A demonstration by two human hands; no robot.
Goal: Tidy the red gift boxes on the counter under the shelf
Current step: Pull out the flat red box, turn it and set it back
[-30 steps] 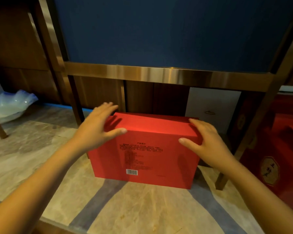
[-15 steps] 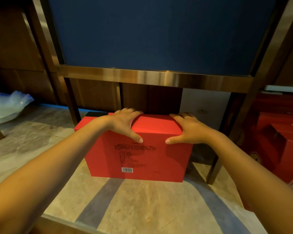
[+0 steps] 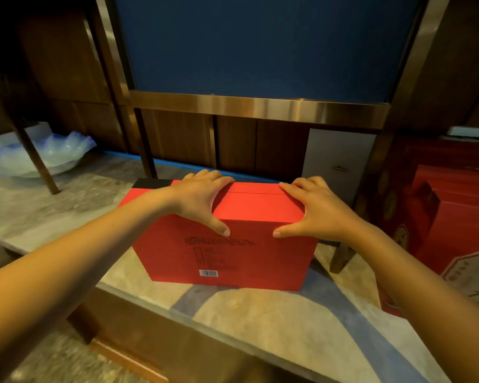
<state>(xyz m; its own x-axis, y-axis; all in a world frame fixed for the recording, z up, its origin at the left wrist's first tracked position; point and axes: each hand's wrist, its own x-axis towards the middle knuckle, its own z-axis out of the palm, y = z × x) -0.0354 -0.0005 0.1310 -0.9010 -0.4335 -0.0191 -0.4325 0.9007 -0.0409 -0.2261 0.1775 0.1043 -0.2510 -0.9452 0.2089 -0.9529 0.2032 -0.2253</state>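
Observation:
A red gift box (image 3: 233,252) with black print and a barcode on its front stands upright on the marble counter (image 3: 274,313), under the brass-edged shelf (image 3: 257,107). My left hand (image 3: 202,199) lies flat on the left of its top, thumb down the front face. My right hand (image 3: 313,210) rests on the right of the top in the same way. A seam crosses the box top between my hands. A black edge (image 3: 151,183) shows behind the box at its left. More red gift boxes (image 3: 454,217) stand to the right of the shelf leg.
A blue-white wavy glass dish (image 3: 42,154) sits far left on the counter behind a slanted wooden leg (image 3: 35,158). A white box (image 3: 336,161) stands at the back under the shelf. The shelf's right leg (image 3: 351,230) is beside the box. The counter's front edge (image 3: 177,316) runs close below.
My hands slid from the box's outer corners onto the middle of its top. The view has drawn back and shifted, showing the counter's front edge.

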